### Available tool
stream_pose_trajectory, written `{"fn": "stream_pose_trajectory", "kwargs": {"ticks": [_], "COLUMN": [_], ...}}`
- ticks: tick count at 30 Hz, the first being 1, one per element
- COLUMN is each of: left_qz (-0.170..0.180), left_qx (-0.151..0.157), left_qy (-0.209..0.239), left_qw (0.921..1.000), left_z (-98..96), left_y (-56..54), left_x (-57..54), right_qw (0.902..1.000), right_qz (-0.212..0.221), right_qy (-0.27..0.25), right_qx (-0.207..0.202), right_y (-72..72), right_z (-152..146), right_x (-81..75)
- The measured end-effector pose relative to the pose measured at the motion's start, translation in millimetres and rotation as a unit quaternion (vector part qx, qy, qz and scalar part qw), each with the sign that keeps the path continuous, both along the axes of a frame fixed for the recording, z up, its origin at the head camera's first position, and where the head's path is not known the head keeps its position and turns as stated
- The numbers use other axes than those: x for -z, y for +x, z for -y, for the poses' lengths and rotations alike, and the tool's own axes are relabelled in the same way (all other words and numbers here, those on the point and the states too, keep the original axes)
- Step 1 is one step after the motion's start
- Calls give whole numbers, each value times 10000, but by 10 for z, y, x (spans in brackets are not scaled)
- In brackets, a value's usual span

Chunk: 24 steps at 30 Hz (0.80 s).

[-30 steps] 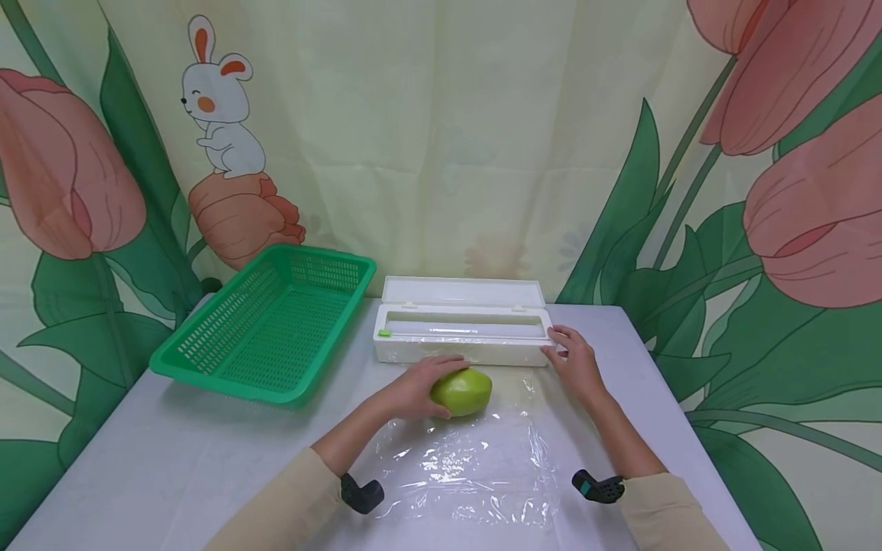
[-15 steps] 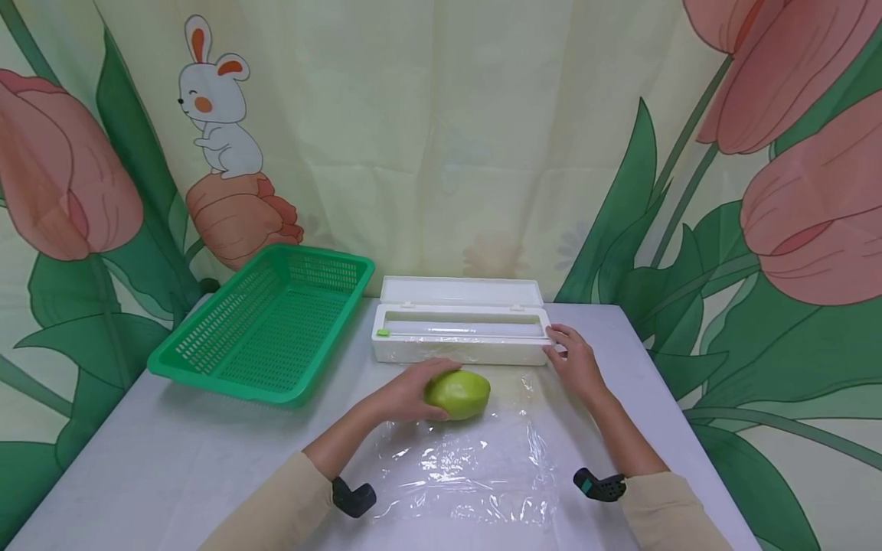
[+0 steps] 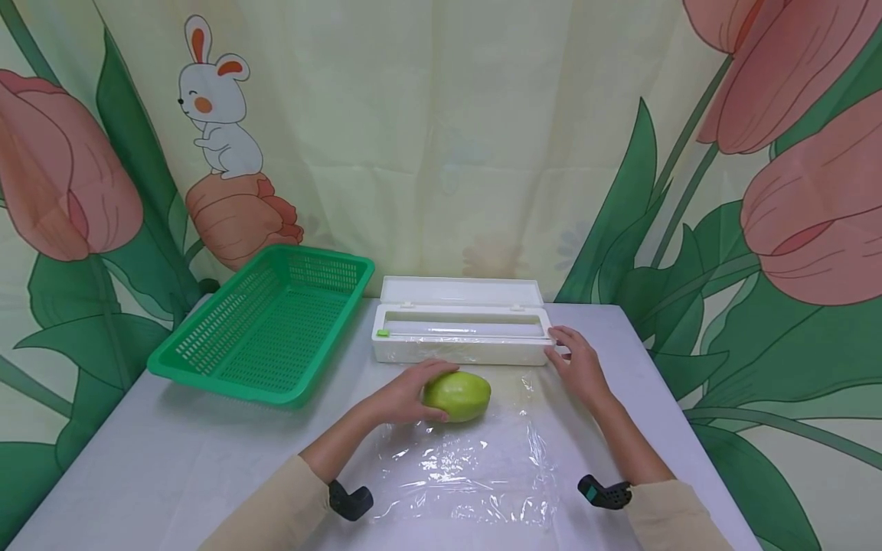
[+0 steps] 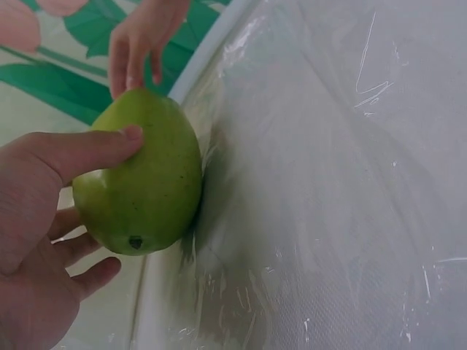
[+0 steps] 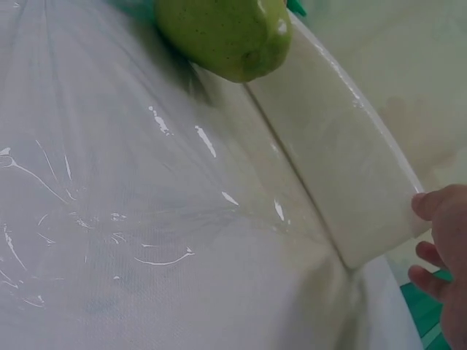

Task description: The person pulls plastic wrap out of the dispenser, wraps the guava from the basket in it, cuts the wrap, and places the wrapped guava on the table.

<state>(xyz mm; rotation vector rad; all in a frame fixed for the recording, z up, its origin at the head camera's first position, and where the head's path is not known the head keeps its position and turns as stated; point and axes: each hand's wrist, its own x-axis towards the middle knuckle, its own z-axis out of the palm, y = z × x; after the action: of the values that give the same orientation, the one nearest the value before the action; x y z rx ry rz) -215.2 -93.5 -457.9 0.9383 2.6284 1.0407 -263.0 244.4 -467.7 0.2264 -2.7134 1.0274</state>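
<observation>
My left hand (image 3: 412, 394) holds a smooth green oval fruit (image 3: 460, 396), with the thumb on one side and fingers on the other. A dark stem scar shows on the fruit (image 4: 139, 175) in the left wrist view. Beneath and in front of it, a sheet of clear cling film (image 3: 455, 467) lies wrinkled on the table. This film runs from a white cling film dispenser (image 3: 462, 352), whose lid is raised and whose roll is visible inside. At the dispenser's right end, my right hand (image 3: 577, 366) grips the corner between thumb and fingers.
A green plastic basket (image 3: 303, 390) stands at the left of the dispenser. The white-covered table (image 3: 172, 474) ends near a curtain (image 3: 441, 153) printed with tulips and a rabbit. A small green slider (image 3: 383, 333) sits at the dispenser's left end.
My left hand has drawn the fruit slightly left and toward me. The right hand stays at the dispenser's end, and the film lies nearly as before.
</observation>
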Motion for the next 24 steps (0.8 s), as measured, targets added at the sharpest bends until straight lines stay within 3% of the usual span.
{"fn": "stream_pose_trajectory", "kwargs": {"ticks": [4,16,24], "left_qz": [-2,74,62], "left_qx": [-9,-59,-69], "left_qy": [-47,-163,-69], "left_qw": [10000,9998,9999], "left_z": [13,36,44], "left_y": [12,51,81], "left_x": [-1,21,17], "right_qw": [9998,9999,9997], "right_qz": [-189,8,-174], "right_qy": [3,13,-41], "right_qx": [22,151,148], "right_y": [17,102,147], "right_z": [-10,-12,-16], "right_x": [1,-51,-65]}}
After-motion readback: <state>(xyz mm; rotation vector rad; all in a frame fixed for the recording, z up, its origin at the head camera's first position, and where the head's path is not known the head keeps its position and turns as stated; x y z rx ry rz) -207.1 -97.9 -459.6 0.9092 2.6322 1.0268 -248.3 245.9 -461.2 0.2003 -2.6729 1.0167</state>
